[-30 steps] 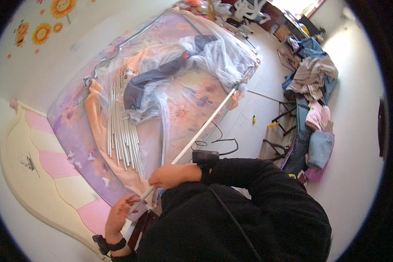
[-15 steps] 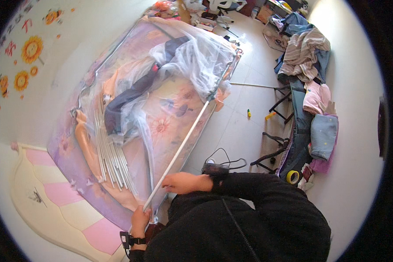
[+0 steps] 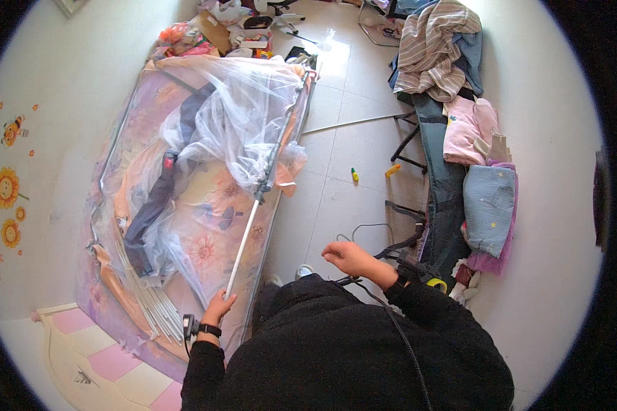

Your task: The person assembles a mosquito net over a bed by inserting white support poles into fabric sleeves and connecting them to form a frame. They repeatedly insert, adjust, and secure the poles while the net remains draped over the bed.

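Observation:
My left hand (image 3: 218,306) is closed round the near end of a long white pole (image 3: 243,244). That pole slants away and meets a dark joint (image 3: 261,189) at the bed's right edge. Off to the right, my right hand (image 3: 349,259) hangs over the floor, fingers loosely bent and apart, with nothing visible in it. Sheer white netting (image 3: 219,130) lies heaped on the flowered mattress (image 3: 209,240), tangled with a dark cloth piece (image 3: 154,205). Several loose white rods (image 3: 159,308) lie beside the netting, near the left hand.
A dark folding cot (image 3: 440,198) on the right carries folded clothes (image 3: 490,205) and a striped blanket (image 3: 432,51). A thin rod (image 3: 356,123) spans from bed to cot. Small yellow items (image 3: 391,170) lie on the tiles. A pink-and-cream headboard (image 3: 110,356) stands lower left.
My right hand has left the pole's side and swung right, over the floor. My left hand keeps its grip on the pole. The whole view has turned and shifted.

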Demonstrator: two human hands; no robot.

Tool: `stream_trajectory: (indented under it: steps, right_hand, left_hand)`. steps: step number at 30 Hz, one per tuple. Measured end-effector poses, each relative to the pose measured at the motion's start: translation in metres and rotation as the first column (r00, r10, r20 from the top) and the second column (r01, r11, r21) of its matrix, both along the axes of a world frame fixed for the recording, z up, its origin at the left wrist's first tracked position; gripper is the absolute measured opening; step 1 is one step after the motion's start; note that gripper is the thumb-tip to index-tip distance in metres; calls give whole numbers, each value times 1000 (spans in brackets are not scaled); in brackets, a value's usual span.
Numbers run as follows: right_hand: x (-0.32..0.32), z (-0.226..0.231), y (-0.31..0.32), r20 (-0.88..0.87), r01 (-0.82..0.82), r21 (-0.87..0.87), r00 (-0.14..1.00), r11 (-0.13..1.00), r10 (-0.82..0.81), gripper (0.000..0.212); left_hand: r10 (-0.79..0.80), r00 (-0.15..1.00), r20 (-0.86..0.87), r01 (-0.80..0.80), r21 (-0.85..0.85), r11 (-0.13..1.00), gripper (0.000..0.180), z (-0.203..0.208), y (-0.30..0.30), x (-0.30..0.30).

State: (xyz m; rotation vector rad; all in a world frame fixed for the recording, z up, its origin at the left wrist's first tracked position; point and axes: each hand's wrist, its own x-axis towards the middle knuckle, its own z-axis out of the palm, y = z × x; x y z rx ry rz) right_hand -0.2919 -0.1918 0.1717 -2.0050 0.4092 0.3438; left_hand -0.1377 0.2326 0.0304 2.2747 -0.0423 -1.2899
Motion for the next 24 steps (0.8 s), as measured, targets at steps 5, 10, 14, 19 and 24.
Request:
stream_trajectory:
  steps: [5, 10, 14, 19, 24]
  right_hand:
    - [33, 10, -56, -43, 13, 38, 999, 999, -11, 21]
    - [104, 8, -123, -3, -17, 28, 1000, 999, 17, 21]
    - [159, 5, -189, -239, 147, 28, 961, 989, -136, 20]
    - [225, -22, -267, -288, 133, 64, 951, 989, -110, 25]
    - [326, -98, -333, -278, 30, 81, 961, 996, -6, 27]
  left_hand:
    - [122, 955, -270, -157, -109, 982, 63, -30, -86, 49]
    - [159, 948, -275, -201, -131, 971, 71, -70, -163, 102]
    - [362, 876, -318, -430, -178, 885, 80, -83, -235, 145]
    - [410, 764, -498, -538, -141, 831, 64, -61, -298, 199]
    - [455, 790, -411, -509, -27, 860, 49, -46, -341, 227]
